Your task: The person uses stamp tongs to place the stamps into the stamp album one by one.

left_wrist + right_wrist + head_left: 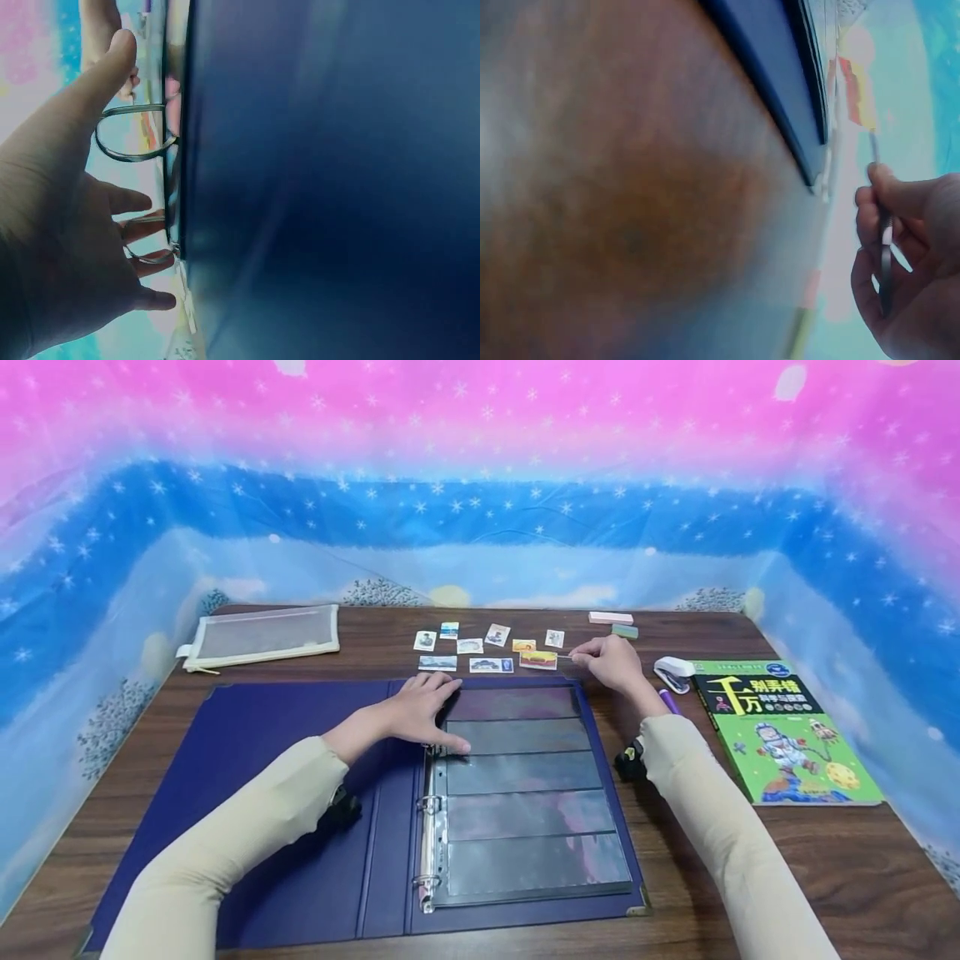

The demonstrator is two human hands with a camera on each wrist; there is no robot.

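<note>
My right hand (613, 664) pinches slim metal tweezers (886, 240) between thumb and fingers. Their tip meets the edge of a red-and-yellow stamp (538, 660), which looks raised in the right wrist view. Beside it lie several other small stamps (491, 665) behind the album. My left hand (422, 708), fingers spread and holding nothing, is over the ring spine and upper left of the clear pocket page (528, 772). That page sits in an open dark blue ring album (300, 827). Metal rings (131, 133) show near the left fingers; whether the hand touches the page is unclear.
A mesh zip pouch (262, 637) lies at the back left. At the back right are pink and green blocks (611, 618). A white stapler-like object (673, 673), a purple pen (669, 701) and a green book (787, 735) lie on the right.
</note>
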